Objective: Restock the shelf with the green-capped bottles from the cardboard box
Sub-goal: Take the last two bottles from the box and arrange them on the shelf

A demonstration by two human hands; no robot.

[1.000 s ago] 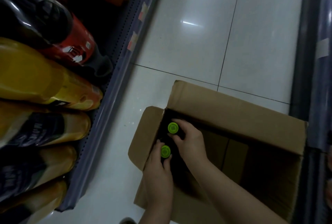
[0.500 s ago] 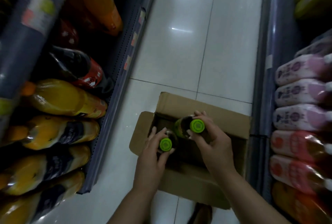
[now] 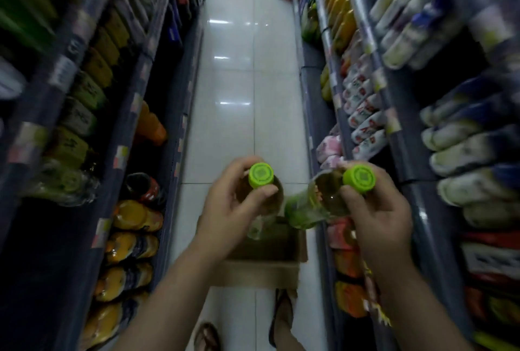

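Observation:
My left hand (image 3: 228,210) grips a green-capped bottle (image 3: 261,179) by its neck, cap towards me, amber liquid below. My right hand (image 3: 380,215) holds a second green-capped bottle (image 3: 318,198) with a green label, tilted to the left. Both bottles hang in the air above the cardboard box (image 3: 267,272), which stands on the aisle floor below my forearms. Its inside is mostly hidden by my hands and the bottles.
Shelves line both sides of the narrow aisle. The left shelf (image 3: 121,153) carries yellow, orange and dark bottles (image 3: 135,215). The right shelf (image 3: 394,131) has white, pink and red packs. White floor tiles (image 3: 239,97) run ahead. Sandalled feet (image 3: 281,317) stand behind the box.
Both hands have lifted the two bottles up out of the box. The view has risen from the box and floor to the whole aisle.

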